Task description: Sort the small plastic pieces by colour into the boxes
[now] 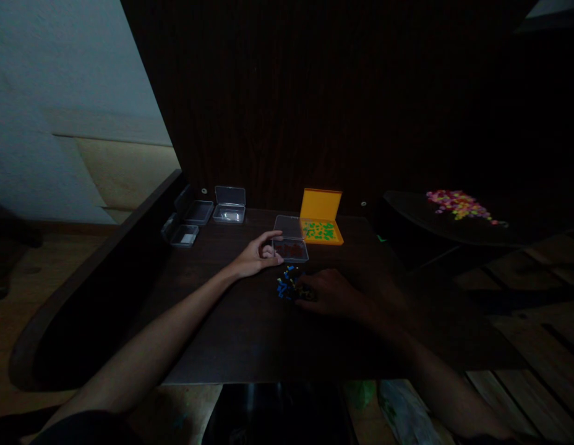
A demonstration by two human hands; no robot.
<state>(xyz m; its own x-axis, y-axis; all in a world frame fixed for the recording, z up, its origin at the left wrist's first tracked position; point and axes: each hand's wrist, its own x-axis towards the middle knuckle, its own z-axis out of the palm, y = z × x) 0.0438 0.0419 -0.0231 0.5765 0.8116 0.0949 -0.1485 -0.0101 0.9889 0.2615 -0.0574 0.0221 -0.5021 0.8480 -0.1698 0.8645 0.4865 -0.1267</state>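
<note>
My left hand (257,257) is at the left side of an open clear plastic box (304,258), its thumb and a finger curled against the edge. Dark reddish-brown small pieces (291,250) lie inside that box. Just in front of it on the table is a loose pile of tiny blue, yellow and dark pieces (287,288). My right hand (331,292) reaches into the right side of this pile with fingers bent down and drawn together; whatever is between the fingertips is too small and dark to make out.
Behind the clear box stands an open orange box (321,204) with green pieces. Several open clear boxes (229,213) sit at the back left. Pink and yellow pieces (461,205) lie on a dark surface at the right. A raised side panel (106,278) borders the table's left.
</note>
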